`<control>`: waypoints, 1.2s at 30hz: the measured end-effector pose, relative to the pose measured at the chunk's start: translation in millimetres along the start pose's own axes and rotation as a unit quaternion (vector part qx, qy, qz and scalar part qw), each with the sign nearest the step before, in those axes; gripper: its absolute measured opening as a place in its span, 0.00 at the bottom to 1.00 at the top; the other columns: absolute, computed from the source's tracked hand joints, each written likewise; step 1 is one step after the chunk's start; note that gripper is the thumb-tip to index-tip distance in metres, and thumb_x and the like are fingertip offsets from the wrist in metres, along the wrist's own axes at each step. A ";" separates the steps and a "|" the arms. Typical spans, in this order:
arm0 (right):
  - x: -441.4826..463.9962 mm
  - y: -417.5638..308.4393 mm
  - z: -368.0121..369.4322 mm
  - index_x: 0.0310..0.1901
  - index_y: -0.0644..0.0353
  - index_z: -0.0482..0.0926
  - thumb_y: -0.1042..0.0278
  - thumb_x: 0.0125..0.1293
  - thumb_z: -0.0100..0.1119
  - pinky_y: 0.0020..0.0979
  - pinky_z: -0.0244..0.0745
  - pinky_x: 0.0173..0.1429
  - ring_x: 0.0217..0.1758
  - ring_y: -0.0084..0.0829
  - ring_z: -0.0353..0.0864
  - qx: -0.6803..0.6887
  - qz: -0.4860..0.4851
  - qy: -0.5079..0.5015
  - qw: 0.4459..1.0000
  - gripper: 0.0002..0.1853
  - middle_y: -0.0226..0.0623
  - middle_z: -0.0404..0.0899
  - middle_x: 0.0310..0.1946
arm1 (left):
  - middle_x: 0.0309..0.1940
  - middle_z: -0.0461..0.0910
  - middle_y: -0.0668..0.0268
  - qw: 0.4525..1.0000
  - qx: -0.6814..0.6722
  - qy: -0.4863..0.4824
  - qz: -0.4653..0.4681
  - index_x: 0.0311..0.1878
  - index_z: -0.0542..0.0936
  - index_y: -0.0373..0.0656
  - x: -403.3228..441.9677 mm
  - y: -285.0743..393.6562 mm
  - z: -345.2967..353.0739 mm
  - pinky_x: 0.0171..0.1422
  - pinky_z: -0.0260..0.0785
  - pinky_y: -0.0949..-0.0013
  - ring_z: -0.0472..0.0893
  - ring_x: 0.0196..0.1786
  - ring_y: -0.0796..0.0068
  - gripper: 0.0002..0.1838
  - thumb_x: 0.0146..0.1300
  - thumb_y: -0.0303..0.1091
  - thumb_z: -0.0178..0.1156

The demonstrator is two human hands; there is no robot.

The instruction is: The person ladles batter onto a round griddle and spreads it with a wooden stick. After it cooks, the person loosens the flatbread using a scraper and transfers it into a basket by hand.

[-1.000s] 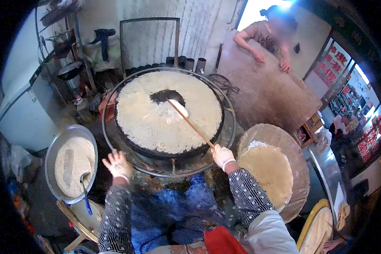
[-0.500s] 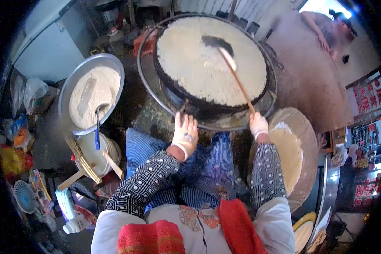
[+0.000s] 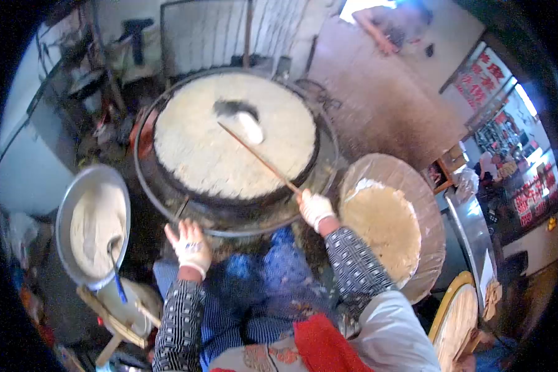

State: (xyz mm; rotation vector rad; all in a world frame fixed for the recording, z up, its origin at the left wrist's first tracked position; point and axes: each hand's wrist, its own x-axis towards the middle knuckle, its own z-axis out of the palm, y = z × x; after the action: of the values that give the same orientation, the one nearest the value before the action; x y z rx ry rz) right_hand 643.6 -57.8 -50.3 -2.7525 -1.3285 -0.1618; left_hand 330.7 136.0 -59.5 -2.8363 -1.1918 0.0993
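My right hand [image 3: 315,209], in a pale glove, is closed round the near end of a thin wooden stick [image 3: 263,160]. The far end of the stick lies over a large round griddle [image 3: 232,199] coated with pale batter [image 3: 198,130]. Beside the stick's far end is a white lump [image 3: 250,128], next to a dark uncoated patch [image 3: 229,108] of the griddle. My left hand [image 3: 191,247], also gloved, has its fingers spread and holds nothing. It is near the front of the metal ring [image 3: 229,234] around the griddle.
A metal basin [image 3: 64,242] of pale mixture with a blue-handled ladle [image 3: 119,282] stands at left. On the right, a thin round flatbread [image 3: 381,226] lies on a covered round stand [image 3: 431,248]. A person's arm [image 3: 378,31] rests on the brown board [image 3: 378,93] at the back.
The view has swung about. The stick's far end has shifted left across the batter, and the white lump now shows to its right. My left hand has moved away from its place nearer my right hand.
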 end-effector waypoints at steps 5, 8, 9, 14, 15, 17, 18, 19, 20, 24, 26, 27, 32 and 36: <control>11.4 7.1 -17.1 0.39 0.61 0.75 0.54 0.72 0.46 0.49 0.78 0.43 0.36 0.50 0.84 0.050 0.072 -0.051 0.995 0.17 0.51 0.83 0.31 | 0.74 0.59 0.58 0.996 -0.018 -0.070 -0.049 0.71 0.64 0.40 9.2 -16.0 -23.5 0.76 0.19 0.32 0.54 0.77 0.59 0.32 0.63 0.41 0.51; 2.0 -3.8 -18.4 0.39 0.62 0.76 0.59 0.70 0.48 0.46 0.80 0.40 0.37 0.45 0.86 0.024 0.036 -0.068 0.997 0.14 0.49 0.84 0.31 | 0.74 0.59 0.60 0.997 -0.004 -0.040 -0.066 0.71 0.64 0.41 16.2 -29.6 -6.7 0.76 0.21 0.33 0.54 0.77 0.59 0.31 0.64 0.38 0.50; -2.4 -2.1 -14.1 0.38 0.61 0.76 0.60 0.69 0.49 0.46 0.81 0.40 0.37 0.43 0.86 0.008 0.034 -0.088 0.995 0.13 0.48 0.84 0.31 | 0.73 0.61 0.58 0.998 -0.010 0.006 -0.067 0.69 0.66 0.41 20.3 -35.1 2.9 0.76 0.25 0.33 0.57 0.76 0.59 0.30 0.63 0.34 0.51; 5.8 10.4 -18.8 0.39 0.61 0.74 0.56 0.71 0.44 0.52 0.77 0.40 0.32 0.55 0.82 0.048 0.077 -0.019 0.996 0.16 0.53 0.82 0.28 | 0.65 0.69 0.56 0.993 -0.051 0.029 -0.099 0.61 0.73 0.40 28.3 -41.2 -14.6 0.75 0.34 0.31 0.63 0.71 0.58 0.24 0.63 0.38 0.54; -1.3 -1.0 -35.3 0.40 0.61 0.74 0.55 0.71 0.45 0.52 0.77 0.42 0.34 0.55 0.83 0.069 0.054 -0.031 0.996 0.16 0.54 0.82 0.29 | 0.64 0.70 0.56 0.993 -0.065 -0.012 -0.095 0.59 0.74 0.40 18.1 -23.6 -42.6 0.74 0.36 0.30 0.63 0.70 0.58 0.23 0.63 0.41 0.54; -6.8 3.9 -18.8 0.41 0.60 0.75 0.55 0.71 0.46 0.52 0.77 0.42 0.34 0.54 0.83 0.045 0.037 -0.059 0.997 0.16 0.54 0.83 0.30 | 0.62 0.71 0.56 0.996 -0.072 0.042 -0.028 0.58 0.74 0.41 2.8 13.5 -43.0 0.71 0.41 0.28 0.64 0.69 0.57 0.24 0.59 0.41 0.56; -4.1 13.1 -6.9 0.40 0.60 0.75 0.54 0.71 0.46 0.51 0.77 0.42 0.35 0.53 0.83 0.032 0.061 -0.059 0.996 0.16 0.53 0.83 0.30 | 0.62 0.71 0.55 0.996 -0.076 0.055 0.002 0.58 0.74 0.41 -3.4 36.9 -33.4 0.71 0.40 0.28 0.64 0.70 0.56 0.24 0.60 0.42 0.55; -0.9 18.3 5.0 0.40 0.60 0.75 0.54 0.71 0.46 0.50 0.78 0.41 0.35 0.52 0.84 0.016 0.092 -0.056 0.994 0.16 0.52 0.83 0.30 | 0.62 0.71 0.55 0.993 -0.081 0.070 0.040 0.58 0.74 0.41 -13.4 50.4 -21.6 0.71 0.39 0.27 0.63 0.70 0.55 0.25 0.61 0.44 0.55; 3.3 23.1 4.8 0.38 0.58 0.76 0.53 0.71 0.46 0.47 0.79 0.41 0.34 0.51 0.84 0.003 0.111 -0.047 0.993 0.17 0.50 0.84 0.30 | 0.63 0.71 0.55 0.991 -0.093 0.082 0.056 0.60 0.73 0.40 -23.7 55.3 -14.0 0.72 0.37 0.28 0.62 0.71 0.54 0.26 0.62 0.45 0.54; 4.3 -0.4 -42.0 0.35 0.60 0.76 0.56 0.70 0.47 0.46 0.81 0.38 0.33 0.44 0.86 0.029 0.067 -0.037 0.997 0.16 0.49 0.84 0.29 | 0.65 0.68 0.55 0.984 -0.081 0.133 0.083 0.62 0.71 0.35 -29.3 60.2 13.5 0.74 0.30 0.28 0.63 0.70 0.55 0.27 0.65 0.44 0.49; 0.5 -3.1 -31.4 0.38 0.62 0.75 0.55 0.71 0.46 0.48 0.80 0.39 0.34 0.49 0.85 0.037 0.016 -0.030 0.999 0.17 0.51 0.84 0.29 | 0.68 0.65 0.52 0.984 -0.027 0.138 0.106 0.65 0.67 0.33 -28.9 42.5 19.9 0.74 0.26 0.28 0.60 0.73 0.52 0.31 0.64 0.46 0.49; -0.4 -3.4 -32.6 0.39 0.64 0.75 0.54 0.72 0.44 0.48 0.78 0.40 0.36 0.51 0.84 0.041 0.013 -0.064 0.997 0.19 0.52 0.83 0.30 | 0.69 0.63 0.50 0.985 0.012 0.133 0.112 0.67 0.65 0.32 -27.6 35.6 26.5 0.74 0.24 0.27 0.58 0.74 0.50 0.33 0.64 0.46 0.48; 8.3 5.2 -35.2 0.44 0.65 0.73 0.53 0.72 0.43 0.49 0.77 0.42 0.37 0.50 0.84 0.084 0.083 -0.073 0.990 0.20 0.52 0.83 0.31 | 0.71 0.61 0.49 0.998 -0.018 0.018 0.065 0.69 0.63 0.31 -24.7 18.0 -2.2 0.73 0.18 0.27 0.54 0.76 0.49 0.36 0.65 0.49 0.46; 10.2 -7.9 -31.0 0.44 0.65 0.75 0.53 0.73 0.42 0.49 0.76 0.45 0.40 0.52 0.84 0.077 0.067 -0.148 0.984 0.21 0.55 0.83 0.34 | 0.74 0.58 0.51 1.000 0.011 -0.017 0.024 0.69 0.64 0.34 -7.5 0.5 3.3 0.73 0.16 0.28 0.53 0.77 0.52 0.36 0.63 0.50 0.47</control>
State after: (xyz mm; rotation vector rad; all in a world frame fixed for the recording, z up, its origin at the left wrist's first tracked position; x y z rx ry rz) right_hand 641.8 -48.7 -18.1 -2.7972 -1.1485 0.3566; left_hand 325.6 130.4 -62.6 -2.8557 -1.1211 0.1620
